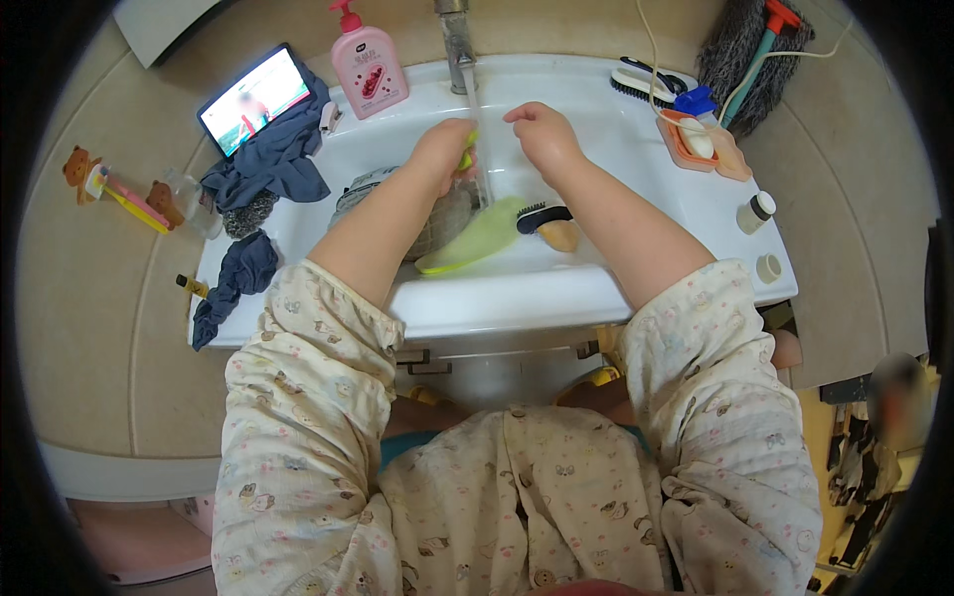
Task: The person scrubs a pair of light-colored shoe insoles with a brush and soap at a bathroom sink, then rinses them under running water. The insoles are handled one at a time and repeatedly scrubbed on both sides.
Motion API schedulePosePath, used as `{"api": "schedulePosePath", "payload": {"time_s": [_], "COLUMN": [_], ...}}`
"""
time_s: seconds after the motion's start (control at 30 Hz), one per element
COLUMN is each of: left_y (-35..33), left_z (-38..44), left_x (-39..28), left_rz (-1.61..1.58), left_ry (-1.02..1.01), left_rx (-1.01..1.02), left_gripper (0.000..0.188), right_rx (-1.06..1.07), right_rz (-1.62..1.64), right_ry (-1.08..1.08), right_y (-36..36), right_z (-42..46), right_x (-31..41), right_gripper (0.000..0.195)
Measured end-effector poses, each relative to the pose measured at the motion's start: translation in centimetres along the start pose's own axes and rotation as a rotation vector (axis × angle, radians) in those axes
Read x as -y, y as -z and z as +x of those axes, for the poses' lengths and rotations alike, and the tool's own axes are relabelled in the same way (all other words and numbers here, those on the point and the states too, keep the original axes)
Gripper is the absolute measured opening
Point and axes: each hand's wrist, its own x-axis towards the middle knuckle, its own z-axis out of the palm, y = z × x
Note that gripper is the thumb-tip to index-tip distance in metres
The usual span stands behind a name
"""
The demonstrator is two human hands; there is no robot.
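Water runs from the faucet [456,52] into the white washbasin [514,302]. Beside the stream my left hand [447,153] is closed on a small yellow-green item [468,151], mostly hidden by the fingers. To the right of the water my right hand [548,138] hangs over the basin with its fingers bent and nothing seen in them. Below lie a yellow-green shoe insole [477,237], a dark scrubbing brush [542,217] and a tan oval piece [559,235]. A grey, shoe-like fabric item [440,223] lies partly behind my left forearm.
A pink pump bottle [370,71] stands on the back left rim, near a lit screen [253,100] and dark blue cloth [276,164]. The right rim holds a white-bristled brush [642,86], a soap dish [674,153] with soap, and a small white-capped bottle [756,213].
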Motion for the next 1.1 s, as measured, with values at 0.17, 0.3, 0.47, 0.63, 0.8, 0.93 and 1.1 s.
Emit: {"api": "schedulePosePath", "payload": {"time_s": [0.17,0.3,0.47,0.63,0.8,0.93,1.1], "left_y": [-0.1,-0.8,-1.3,-0.3,-0.6,-0.2,1.4], "left_z": [-0.3,-0.6,-1.3,0.4,0.0,0.4,2.0], "left_x": [0.9,0.5,-0.4,0.5,1.0,0.9,1.7], "left_rz": [0.218,0.202,0.263,0.218,0.087,0.017,-0.154], "left_ry": [-0.129,-0.085,-0.056,-0.074,-0.111,-0.068,0.035], "left_rx": [0.148,0.169,0.141,0.133,-0.020,-0.058,0.160], "left_gripper": [0.009,0.006,0.011,0.024,0.046,0.056,0.059], "right_rx": [0.117,0.170,0.166,0.148,0.328,0.436,0.511], "right_rz": [-0.065,-0.076,-0.059,-0.075,0.110,0.280,0.281], "right_ry": [0.062,0.056,0.082,0.114,-0.253,-0.302,-0.248], "right_y": [-0.6,-0.6,-0.3,-1.4,-1.3,-1.0,-1.2], "right_z": [-1.1,-1.4,-1.4,-1.1,-1.7,-2.6,-1.8], "right_x": [1.1,1.7,1.9,0.4,1.4,2.2,1.1], "right_gripper": [0.019,0.020,0.021,0.029,0.049,0.057,0.060]}}
